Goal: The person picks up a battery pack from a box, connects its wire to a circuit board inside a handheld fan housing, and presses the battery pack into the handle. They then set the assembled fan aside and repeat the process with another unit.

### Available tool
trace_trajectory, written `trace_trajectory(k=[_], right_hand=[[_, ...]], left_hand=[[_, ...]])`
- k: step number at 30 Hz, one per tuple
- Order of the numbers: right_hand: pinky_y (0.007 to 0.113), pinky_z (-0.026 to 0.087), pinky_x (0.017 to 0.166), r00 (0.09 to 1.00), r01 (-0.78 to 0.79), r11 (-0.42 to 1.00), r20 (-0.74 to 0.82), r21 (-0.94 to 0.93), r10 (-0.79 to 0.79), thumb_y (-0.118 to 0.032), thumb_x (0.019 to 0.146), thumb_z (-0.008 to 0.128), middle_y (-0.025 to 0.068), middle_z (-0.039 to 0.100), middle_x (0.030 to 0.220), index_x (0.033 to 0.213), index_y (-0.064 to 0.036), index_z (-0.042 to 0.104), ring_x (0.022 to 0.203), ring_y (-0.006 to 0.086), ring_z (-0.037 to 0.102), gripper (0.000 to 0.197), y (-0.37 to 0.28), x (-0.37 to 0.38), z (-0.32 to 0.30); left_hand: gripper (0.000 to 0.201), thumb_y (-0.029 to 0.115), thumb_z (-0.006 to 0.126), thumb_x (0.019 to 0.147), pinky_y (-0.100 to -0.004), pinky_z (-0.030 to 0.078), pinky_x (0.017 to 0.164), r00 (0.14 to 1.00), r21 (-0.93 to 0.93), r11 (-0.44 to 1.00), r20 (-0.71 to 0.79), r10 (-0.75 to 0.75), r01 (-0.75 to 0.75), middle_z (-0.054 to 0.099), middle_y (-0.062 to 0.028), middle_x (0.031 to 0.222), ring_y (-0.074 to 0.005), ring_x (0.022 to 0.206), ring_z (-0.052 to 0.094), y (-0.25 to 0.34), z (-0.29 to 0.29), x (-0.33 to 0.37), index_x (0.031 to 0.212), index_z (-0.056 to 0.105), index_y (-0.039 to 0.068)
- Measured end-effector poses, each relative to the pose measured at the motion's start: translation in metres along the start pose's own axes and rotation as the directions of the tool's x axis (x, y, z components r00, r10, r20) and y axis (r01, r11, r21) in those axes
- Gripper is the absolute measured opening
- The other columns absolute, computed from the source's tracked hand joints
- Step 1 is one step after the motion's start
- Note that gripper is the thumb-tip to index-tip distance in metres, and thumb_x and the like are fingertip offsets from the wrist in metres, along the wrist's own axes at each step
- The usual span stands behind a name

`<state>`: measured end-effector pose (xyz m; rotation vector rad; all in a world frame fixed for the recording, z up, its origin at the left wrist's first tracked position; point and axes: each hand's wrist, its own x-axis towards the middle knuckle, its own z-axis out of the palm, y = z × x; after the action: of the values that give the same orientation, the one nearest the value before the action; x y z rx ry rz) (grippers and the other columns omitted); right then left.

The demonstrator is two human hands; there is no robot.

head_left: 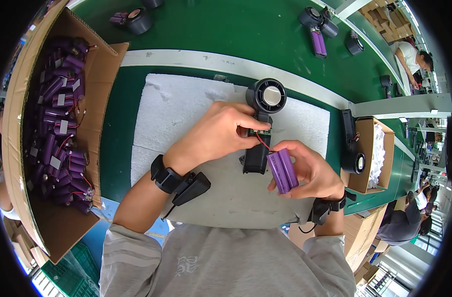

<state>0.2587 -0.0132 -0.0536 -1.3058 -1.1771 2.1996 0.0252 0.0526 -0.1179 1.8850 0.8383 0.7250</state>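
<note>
Right hand is clamped around a purple twin-cell battery pack, held just beside the black handheld fan lying on the white foam pad. Left hand has its fingertips pinched together at the small circuit board in the open handle, where the red wire runs in. Looks like the wiring-in step; seating the pack into the handle would call for slack, untrapped leads. Cardboard box on the left brims with more purple packs; the smaller box right holds white padding.
</note>
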Motion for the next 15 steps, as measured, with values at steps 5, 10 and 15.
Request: trace_trajectory(k=[5, 10, 15], right_hand=[[0.034, 0.049, 0.088, 0.969, 0.228, 0.925, -0.018, -0.305, -0.245, 0.001, 0.054, 0.084, 0.0077, 0.052, 0.119, 0.130, -0.0043, 0.049, 0.112, 0.0215, 0.056, 0.084, 0.011, 0.005, -0.011], [0.031, 0.047, 0.086, 0.939, 0.306, 0.853, -0.016, -0.424, -0.345, -0.003, 0.051, 0.085, 0.0053, 0.053, 0.122, 0.124, -0.0056, 0.054, 0.110, 0.0182, 0.054, 0.080, 0.016, 0.009, -0.006], [0.031, 0.049, 0.081, 0.863, 0.307, 0.668, -0.098, -0.679, -0.496, -0.004, 0.054, 0.084, 0.0094, 0.056, 0.120, 0.121, -0.0055, 0.055, 0.103, 0.0216, 0.058, 0.074, 0.025, 0.017, 0.016]], left_hand=[[0.030, 0.004, 0.075, 0.068, -0.0336, 0.051, 0.061, 0.995, 0.020, 0.997, -0.075, 0.072, -0.071, 0.065, -0.0126, 0.077, -0.0258, 0.066, 0.064, -0.001, 0.006, 0.000, 0.098, 0.075, 0.007], [0.028, 0.005, 0.072, 0.069, -0.0339, 0.051, 0.058, 0.991, -0.019, 0.997, -0.107, 0.078, -0.081, 0.065, -0.0134, 0.077, -0.0266, 0.062, 0.063, 0.000, 0.009, 0.001, 0.096, 0.075, 0.006], [0.026, 0.005, 0.069, 0.071, -0.0339, 0.051, 0.056, 0.991, 0.008, 0.996, -0.098, 0.087, -0.087, 0.065, -0.0150, 0.076, -0.0272, 0.060, 0.062, 0.003, 0.007, 0.002, 0.096, 0.075, 0.004]])
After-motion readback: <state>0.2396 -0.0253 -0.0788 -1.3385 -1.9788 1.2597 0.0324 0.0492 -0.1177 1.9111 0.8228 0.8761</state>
